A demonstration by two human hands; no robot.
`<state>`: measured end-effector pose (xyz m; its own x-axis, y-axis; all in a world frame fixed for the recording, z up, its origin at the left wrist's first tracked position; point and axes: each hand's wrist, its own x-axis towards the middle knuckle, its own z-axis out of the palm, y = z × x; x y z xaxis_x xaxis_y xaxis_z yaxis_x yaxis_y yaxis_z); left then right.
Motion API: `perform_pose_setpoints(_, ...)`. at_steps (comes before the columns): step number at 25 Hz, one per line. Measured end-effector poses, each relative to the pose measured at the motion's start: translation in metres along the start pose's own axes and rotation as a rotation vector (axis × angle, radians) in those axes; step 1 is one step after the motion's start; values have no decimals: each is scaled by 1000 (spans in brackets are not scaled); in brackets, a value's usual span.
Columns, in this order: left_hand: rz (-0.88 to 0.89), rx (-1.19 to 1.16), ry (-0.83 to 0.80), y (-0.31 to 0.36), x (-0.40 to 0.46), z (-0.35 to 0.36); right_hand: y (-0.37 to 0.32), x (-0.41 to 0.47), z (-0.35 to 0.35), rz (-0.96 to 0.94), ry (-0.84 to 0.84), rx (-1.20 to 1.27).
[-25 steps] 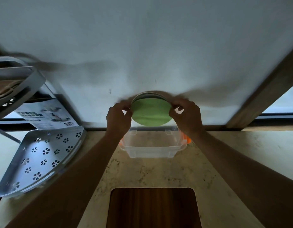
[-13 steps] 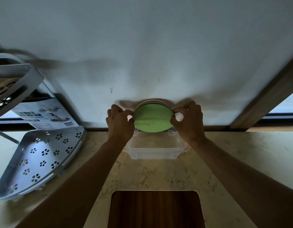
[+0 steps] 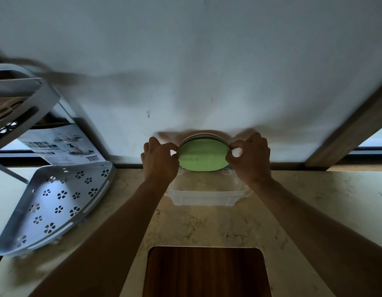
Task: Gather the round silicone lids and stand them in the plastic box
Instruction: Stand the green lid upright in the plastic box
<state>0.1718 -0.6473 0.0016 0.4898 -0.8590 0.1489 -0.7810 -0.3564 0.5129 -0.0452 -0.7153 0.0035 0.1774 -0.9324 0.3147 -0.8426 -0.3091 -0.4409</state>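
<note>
A stack of thin round silicone lids [image 3: 201, 155], a matte pale green one facing the camera with grey and cream rims showing behind its top edge, is held upright on edge over the far side of a clear rectangular plastic box [image 3: 207, 197]. The box sits on a pale marbled stone counter [image 3: 314, 200], close to a white wall [image 3: 185, 61]. The left hand [image 3: 159, 162] pinches the stack's left rim between thumb and curled fingers; the right hand [image 3: 249, 160] pinches the right rim the same way. Whether the stack's bottom edge touches the box floor cannot be told. Left of the box lies a tilted white metal corner shelf [image 3: 55, 202] punched with flower-shaped holes, with a printed cardboard carton [image 3: 61, 146] behind it. Nearer the camera than the box, a dark wooden panel [image 3: 207, 273] is set into the counter.
</note>
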Motion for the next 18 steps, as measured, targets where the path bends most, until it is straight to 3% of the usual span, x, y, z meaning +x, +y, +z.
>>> perform_pose_setpoints(18, 19, -6, 41, -4, 3, 5, 3, 1, 4, 4, -39, -38)
